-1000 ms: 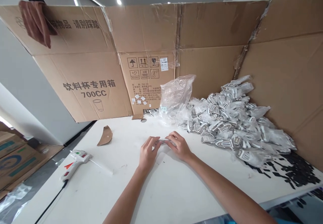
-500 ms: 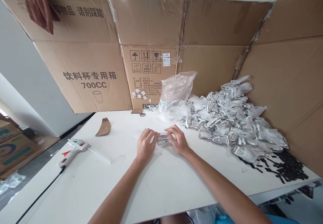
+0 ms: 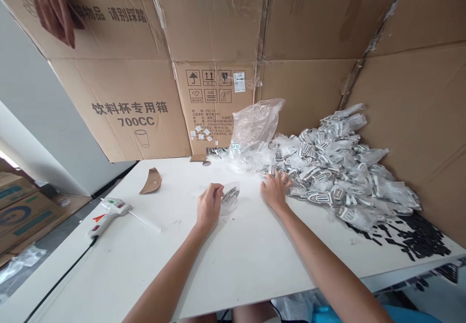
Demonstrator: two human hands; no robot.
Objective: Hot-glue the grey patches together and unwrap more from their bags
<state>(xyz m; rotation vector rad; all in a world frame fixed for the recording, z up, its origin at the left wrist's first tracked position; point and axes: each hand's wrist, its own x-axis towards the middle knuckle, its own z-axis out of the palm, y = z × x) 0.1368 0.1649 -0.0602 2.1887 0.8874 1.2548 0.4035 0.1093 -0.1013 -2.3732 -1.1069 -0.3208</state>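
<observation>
My left hand pinches the edge of a small clear plastic bag above the middle of the white table. Inside the bag lies a flat grey piece with a dark looped outline; its exact kind I cannot make out. Over to the right, my right hand reaches with spread fingers to the near left edge of a heap of similar bagged pieces. Its fingertips touch or hover over the nearest ones; I cannot tell which.
A hot glue gun with a cord lies on the left of the table. Behind it rests a torn cardboard scrap. A large clear bag stands against the cardboard wall. Black strips lie scattered at the right.
My right hand has let go of the small bag and moved right to the heap, its fingers spreading. My left hand still holds the bag, which is now tilted.
</observation>
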